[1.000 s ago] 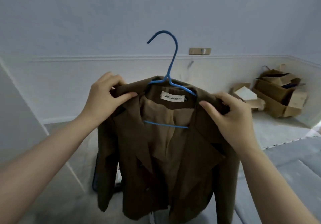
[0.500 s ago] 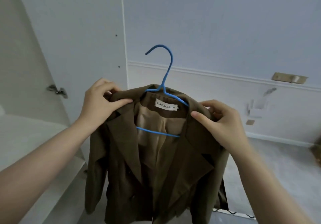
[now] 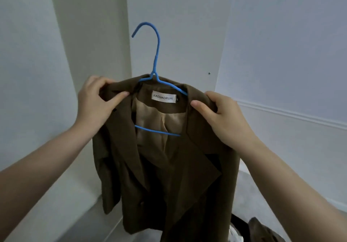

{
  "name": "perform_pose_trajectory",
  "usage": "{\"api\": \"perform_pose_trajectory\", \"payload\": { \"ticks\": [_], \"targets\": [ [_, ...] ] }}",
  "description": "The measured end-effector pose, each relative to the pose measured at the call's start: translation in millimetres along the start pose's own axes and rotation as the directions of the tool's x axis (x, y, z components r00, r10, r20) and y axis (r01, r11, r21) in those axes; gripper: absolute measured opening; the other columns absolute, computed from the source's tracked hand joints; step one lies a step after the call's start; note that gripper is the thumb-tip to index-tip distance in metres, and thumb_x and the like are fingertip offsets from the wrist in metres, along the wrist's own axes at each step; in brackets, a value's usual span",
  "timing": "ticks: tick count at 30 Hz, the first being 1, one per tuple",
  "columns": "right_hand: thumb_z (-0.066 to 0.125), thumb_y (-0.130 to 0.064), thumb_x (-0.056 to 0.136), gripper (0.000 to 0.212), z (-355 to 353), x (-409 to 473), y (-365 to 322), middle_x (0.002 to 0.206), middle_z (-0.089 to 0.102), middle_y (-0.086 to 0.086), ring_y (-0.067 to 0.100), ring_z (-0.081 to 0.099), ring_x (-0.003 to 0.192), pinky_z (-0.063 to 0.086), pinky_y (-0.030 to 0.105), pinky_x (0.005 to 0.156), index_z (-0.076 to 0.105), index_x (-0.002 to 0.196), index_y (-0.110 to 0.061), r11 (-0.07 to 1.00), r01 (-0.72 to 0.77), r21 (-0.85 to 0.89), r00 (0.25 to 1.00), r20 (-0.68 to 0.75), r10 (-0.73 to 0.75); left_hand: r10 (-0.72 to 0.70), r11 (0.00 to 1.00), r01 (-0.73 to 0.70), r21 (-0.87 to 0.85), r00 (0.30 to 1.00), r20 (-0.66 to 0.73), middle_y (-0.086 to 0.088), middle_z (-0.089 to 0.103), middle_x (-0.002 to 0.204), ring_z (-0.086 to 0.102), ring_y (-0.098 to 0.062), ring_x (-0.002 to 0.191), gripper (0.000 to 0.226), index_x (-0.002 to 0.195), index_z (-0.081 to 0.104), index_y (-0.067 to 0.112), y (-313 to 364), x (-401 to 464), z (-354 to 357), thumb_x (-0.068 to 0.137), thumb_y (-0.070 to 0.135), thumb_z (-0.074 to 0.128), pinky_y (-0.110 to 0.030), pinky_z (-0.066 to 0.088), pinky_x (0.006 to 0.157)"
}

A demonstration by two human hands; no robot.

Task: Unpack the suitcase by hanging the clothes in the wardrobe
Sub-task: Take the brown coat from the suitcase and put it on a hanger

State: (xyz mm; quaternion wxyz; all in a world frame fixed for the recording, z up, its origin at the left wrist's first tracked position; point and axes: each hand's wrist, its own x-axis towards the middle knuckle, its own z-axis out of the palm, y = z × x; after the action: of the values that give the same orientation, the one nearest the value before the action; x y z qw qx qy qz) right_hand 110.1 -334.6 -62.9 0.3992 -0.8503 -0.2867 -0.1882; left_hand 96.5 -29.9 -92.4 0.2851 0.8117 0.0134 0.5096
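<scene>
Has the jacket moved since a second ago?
Yes. The jacket, on its blue hanger, has swung left, away from the wall rail and up to the white wardrobe panel.

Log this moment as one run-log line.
left hand: grips jacket shoulder | right hand: grips other shoulder | jacket: on blue hanger | hook: free, not hung

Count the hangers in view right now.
1. The blue hanger sits inside the brown jacket, hook pointing up and free; left hand and right hand each grip a jacket shoulder. No rail in view, so others may be out of frame.
</scene>
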Motion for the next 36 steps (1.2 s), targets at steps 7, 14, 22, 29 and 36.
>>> {"api": "perform_pose_trajectory", "payload": {
  "ticks": [7,14,22,29,36],
  "targets": [
    [0.063,-0.038,0.093,0.029,37.3,101.8,-67.2,0.083,0.075,0.007,0.015,0.071,0.073,0.058,0.032,0.064,0.072,0.094,-0.010,0.905,-0.103,0.413,0.987,0.158,0.040,0.060,0.990,-0.039,0.135,0.985,-0.161,-0.002,0.025,0.160,0.015,-0.017,0.150,0.058,0.152,0.032,0.021,-24.6,45.6,-41.5,0.097,0.015,0.052,-0.035,0.011,0.123],
    [0.067,-0.035,0.091,0.017,62.9,205.0,-107.9,0.077,0.072,0.001,0.014,0.067,0.066,0.052,0.019,0.049,0.069,0.086,-0.018,0.751,-0.296,0.590,0.940,0.320,0.119,0.029,0.970,-0.009,0.242,0.996,-0.080,0.011,0.005,0.164,-0.007,-0.006,0.150,0.063,0.156,0.015,0.028,-47.4,89.4,-50.3,0.098,0.040,0.035,-0.039,-0.001,0.124],
    [0.065,-0.024,0.084,0.016,64.6,319.0,-172.9,0.086,0.062,0.006,0.021,0.057,0.070,0.041,0.029,0.058,0.061,0.097,-0.014,0.687,-0.273,0.673,0.950,0.303,0.081,-0.133,0.961,0.157,0.229,0.984,-0.116,0.012,0.003,0.163,-0.007,-0.001,0.146,0.063,0.156,0.008,0.027,-67.4,179.3,-50.7,0.102,0.043,0.036,-0.039,0.001,0.124],
    [0.067,-0.018,0.084,0.032,86.9,395.0,-223.7,0.097,0.063,0.013,0.028,0.061,0.079,0.049,0.032,0.064,0.059,0.113,-0.009,0.683,-0.173,0.710,0.971,0.237,-0.001,-0.066,0.918,0.138,0.372,0.978,-0.200,0.009,0.007,0.164,-0.002,-0.009,0.150,0.063,0.156,0.014,0.025,-94.3,253.2,-72.9,0.101,0.047,0.035,-0.035,0.003,0.123],
    [0.066,-0.016,0.091,0.036,107.4,458.0,-253.1,0.100,0.061,0.012,0.024,0.059,0.073,0.048,0.033,0.057,0.054,0.123,-0.005,0.710,-0.037,0.703,0.996,0.084,-0.031,-0.004,0.839,0.058,0.541,0.995,-0.099,0.007,0.010,0.164,0.001,-0.012,0.151,0.064,0.155,0.017,0.023,-128.4,313.7,-85.2,0.100,0.051,0.034,-0.037,0.007,0.124]
  ]
}}
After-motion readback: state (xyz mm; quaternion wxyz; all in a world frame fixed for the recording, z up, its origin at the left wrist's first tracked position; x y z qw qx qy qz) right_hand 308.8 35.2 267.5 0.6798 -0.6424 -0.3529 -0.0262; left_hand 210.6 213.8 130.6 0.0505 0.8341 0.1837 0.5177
